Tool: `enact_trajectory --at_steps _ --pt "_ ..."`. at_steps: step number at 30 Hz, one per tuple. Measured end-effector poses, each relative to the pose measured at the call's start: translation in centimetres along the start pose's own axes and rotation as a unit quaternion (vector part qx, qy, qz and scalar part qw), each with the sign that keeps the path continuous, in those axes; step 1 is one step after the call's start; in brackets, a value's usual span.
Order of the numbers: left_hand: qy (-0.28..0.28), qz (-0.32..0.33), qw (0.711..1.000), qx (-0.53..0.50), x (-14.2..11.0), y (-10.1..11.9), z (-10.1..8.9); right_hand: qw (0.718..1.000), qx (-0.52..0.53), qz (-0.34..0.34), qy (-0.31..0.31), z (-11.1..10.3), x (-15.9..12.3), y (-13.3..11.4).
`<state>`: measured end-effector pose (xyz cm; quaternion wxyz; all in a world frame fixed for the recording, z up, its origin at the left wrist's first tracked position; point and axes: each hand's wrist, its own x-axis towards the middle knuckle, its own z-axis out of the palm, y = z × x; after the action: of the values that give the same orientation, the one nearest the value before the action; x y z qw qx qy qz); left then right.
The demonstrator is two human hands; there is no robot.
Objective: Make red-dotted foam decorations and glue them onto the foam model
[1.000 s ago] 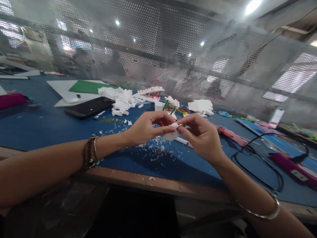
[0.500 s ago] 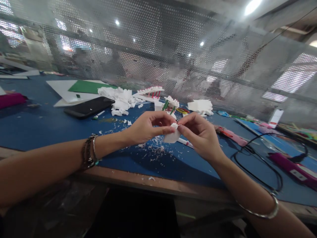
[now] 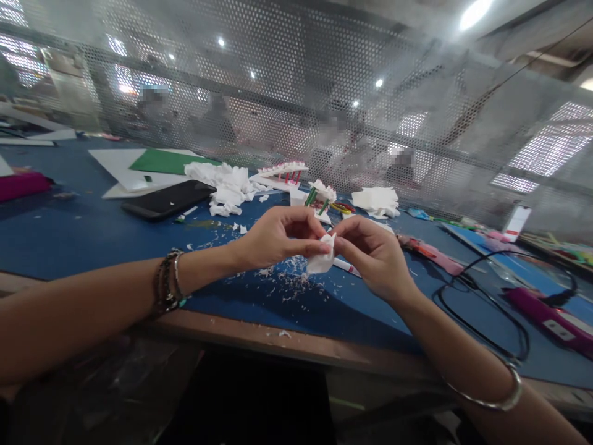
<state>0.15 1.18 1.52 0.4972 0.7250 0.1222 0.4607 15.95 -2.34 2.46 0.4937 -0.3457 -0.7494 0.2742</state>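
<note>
Between my hands, above the blue table (image 3: 115, 244), is a small crumpled piece of white tissue paper (image 3: 320, 264). My left hand (image 3: 278, 238) pinches it between thumb and fingertips. From the other side, my right hand (image 3: 373, 253) grips its edge with thumb and forefinger. A white stick with a red band (image 3: 346, 267) lies on the table just behind the fingers. Fine white shavings (image 3: 296, 284) are scattered beneath. Beyond the hands stands a small model with green legs and a white top (image 3: 319, 193).
A black phone (image 3: 169, 199) lies left of crumpled white paper (image 3: 227, 182). Behind are a green sheet (image 3: 167, 161), a white model with red posts (image 3: 285, 170) and a paper stack (image 3: 376, 201). Right are a pink-handled tool (image 3: 435, 256), a black cable (image 3: 482, 253) and a purple case (image 3: 549, 318).
The tissue has turned between my fingertips; its upper edge now stands up and its lower part hangs a little lower. Both hands have stayed nearly in place.
</note>
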Motion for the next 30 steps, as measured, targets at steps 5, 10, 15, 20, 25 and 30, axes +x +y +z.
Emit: enact_trajectory --at_steps 5,10,15,20,25,30 --pt "0.018 0.019 0.999 0.032 0.0 0.1 0.0 1.000 0.021 -0.002 -0.011 -0.1 0.0 0.0" --pt "0.042 0.120 0.983 0.132 0.1 -0.4 -0.4 1.000 0.014 -0.023 0.003 -0.1 0.0 0.2" --pt "0.050 0.159 0.959 0.227 -0.1 -0.8 -0.5 0.998 -0.027 -0.053 0.017 0.0 -0.2 0.2" --pt "0.081 0.125 0.964 0.222 -0.5 -0.6 0.2 0.991 -0.065 -0.106 0.040 0.1 -0.2 0.3" --pt "0.100 0.078 0.973 0.191 -0.6 -0.5 0.7 0.982 -0.099 -0.150 0.062 0.3 -0.3 0.5" --pt "0.104 0.072 0.978 0.163 -0.8 -0.5 1.1 0.971 -0.143 -0.182 0.062 0.2 -0.4 0.7"
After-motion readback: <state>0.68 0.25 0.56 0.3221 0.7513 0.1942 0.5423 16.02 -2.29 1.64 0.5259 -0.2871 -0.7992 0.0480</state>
